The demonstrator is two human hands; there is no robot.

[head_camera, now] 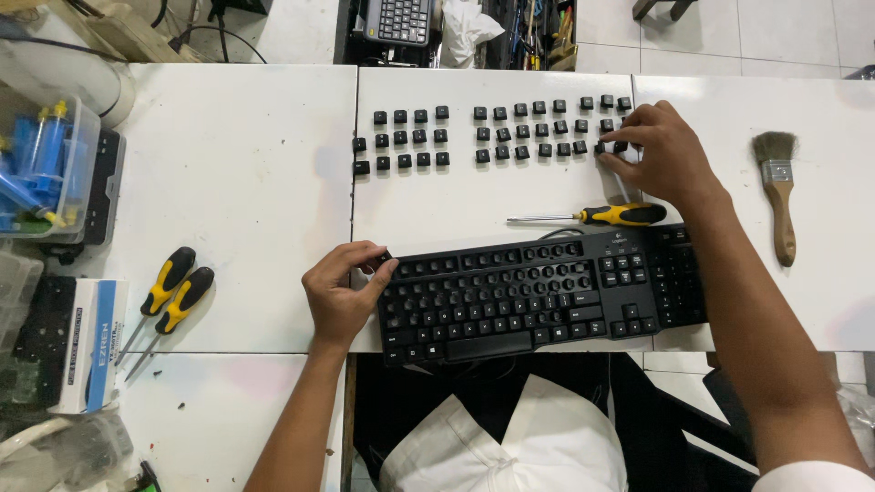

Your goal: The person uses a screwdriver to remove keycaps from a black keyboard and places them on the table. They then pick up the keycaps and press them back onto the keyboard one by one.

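While pinching a keycap (602, 147), right hand (661, 155)

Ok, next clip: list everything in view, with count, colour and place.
keyboard: one, black, near edge of white table
loose keycaps: several dozen, black, in rows at the far side
screwdriver: one, yellow-black, behind keyboard
screwdrivers: two, yellow-black, left
brush: one, wooden handle, right
clear bin: one, blue items inside, far left
box: one, white-blue, lower left
left hand: on keyboard's left corner
right hand: fingertips at keycaps
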